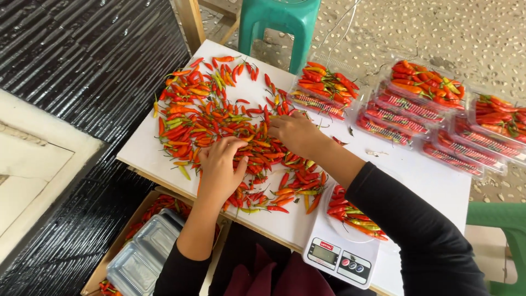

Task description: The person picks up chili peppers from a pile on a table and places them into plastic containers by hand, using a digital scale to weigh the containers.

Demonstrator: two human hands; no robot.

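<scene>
- Two hands rest palm-down in a wide spread of small red, orange and green chillies on the white worktop.
- Left hand: fingers curled loosely into the chillies, tips touching them; whether it grips any cannot be told.
- Right hand: just beside the left and a little farther out, fingers bent down onto the heap; what it holds, if anything, is hidden.
- Near the right forearm stands a white kitchen scale, its platform bearing a clear tray part-filled with red and a few green chillies.
- Beyond the right hand, one clear lidded pack is full of chillies.
- Farther to the right of that hand, more filled clear packs lie overlapping in a row to the worktop's edge.
- Below the left forearm, off the worktop, a brown box holds loose chillies and a stack of empty clear trays.
- Past both hands, a teal plastic stool stands on the pebbled floor.
</scene>
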